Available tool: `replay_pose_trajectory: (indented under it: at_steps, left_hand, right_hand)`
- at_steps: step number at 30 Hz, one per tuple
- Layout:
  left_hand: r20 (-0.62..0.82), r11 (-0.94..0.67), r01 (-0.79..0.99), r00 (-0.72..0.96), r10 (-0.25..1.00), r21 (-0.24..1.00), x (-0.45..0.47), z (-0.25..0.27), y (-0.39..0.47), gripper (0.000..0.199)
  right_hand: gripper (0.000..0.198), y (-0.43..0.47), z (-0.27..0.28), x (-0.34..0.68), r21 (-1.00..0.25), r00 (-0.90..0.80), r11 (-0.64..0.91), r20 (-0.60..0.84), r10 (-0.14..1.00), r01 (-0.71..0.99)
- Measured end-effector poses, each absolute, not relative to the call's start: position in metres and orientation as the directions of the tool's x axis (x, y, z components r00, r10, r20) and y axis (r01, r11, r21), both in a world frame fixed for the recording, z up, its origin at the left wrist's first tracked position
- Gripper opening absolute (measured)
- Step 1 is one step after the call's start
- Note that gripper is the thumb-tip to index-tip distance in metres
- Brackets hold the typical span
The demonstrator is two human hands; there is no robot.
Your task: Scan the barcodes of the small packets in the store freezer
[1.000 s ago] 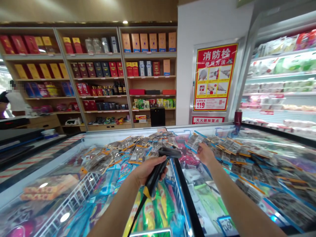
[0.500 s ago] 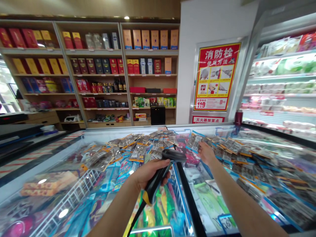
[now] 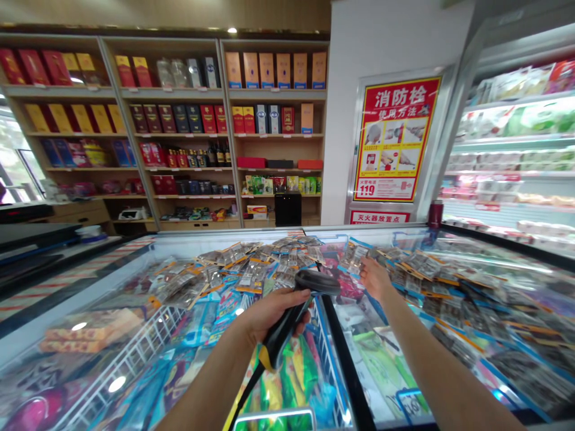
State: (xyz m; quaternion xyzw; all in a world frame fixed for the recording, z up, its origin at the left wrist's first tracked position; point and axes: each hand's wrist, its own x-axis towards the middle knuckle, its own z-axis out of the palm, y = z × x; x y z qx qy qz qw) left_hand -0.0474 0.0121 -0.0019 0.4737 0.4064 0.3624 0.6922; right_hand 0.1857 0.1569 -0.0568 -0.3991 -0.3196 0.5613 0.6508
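Your left hand (image 3: 265, 314) grips a black barcode scanner (image 3: 284, 335) over a glass-topped chest freezer (image 3: 209, 234), fingers wrapped around the handle, the scanner's head angled up and to the right. Its cord (image 3: 246, 392) trails down toward your body between your forearms. Your right hand (image 3: 375, 278) reaches farther in, its fingers closed on the right edge of a blue-edged clear packet (image 3: 351, 256); whether the packet is lifted off the glass you cannot tell from here. The packet sits just beyond the scanner's head and to its right, with a gap between them.

The black divider (image 3: 344, 353) runs away from you between your forearms, splitting the freezer top in two, and the scanner's head hangs near its far part. Orange- and blue-edged packets (image 3: 420, 265) crowd the glass just right of your right hand, while another spread (image 3: 251, 275) fans out beyond your left. Bare glass stretches between the divider and your right forearm. A striped edge (image 3: 99, 272) bounds the left side, a black rail (image 3: 512, 246) the right.
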Motion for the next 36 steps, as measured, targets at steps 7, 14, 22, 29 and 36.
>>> replay_pose_trajectory:
  at_steps: [7,14,22,29,36]
  left_hand:
    - [-0.254,0.322,-0.118,0.392,0.884,0.939,-0.0491,-0.0042,0.015,0.032]
    - [-0.268,0.334,-0.1,0.406,0.874,0.937,-0.0489,-0.0071,0.0166,0.035]
    - [-0.266,0.337,-0.131,0.381,0.885,0.932,-0.0478,-0.0055,0.016,0.034]
    - [-0.293,0.38,-0.17,0.387,0.874,0.909,-0.0465,-0.0029,0.015,0.032]
    - [-0.289,0.378,-0.169,0.393,0.873,0.91,-0.0461,-0.0054,0.0155,0.035]
  right_hand:
    - [0.009,0.1581,-0.0587,0.186,-0.891,0.156,0.059,-0.013,0.988,-0.45]
    - [0.009,0.1611,-0.06,0.1863,-0.9,0.162,0.075,0.005,0.987,-0.43]
    - [0.011,0.1577,-0.0583,0.1842,-0.901,0.148,0.037,-0.031,0.989,-0.433]
    - [0.015,0.1537,-0.0566,0.1831,-0.887,0.131,0.032,-0.033,0.991,-0.461]
    - [0.013,0.1549,-0.058,0.183,-0.866,0.122,0.033,-0.033,0.992,-0.499]
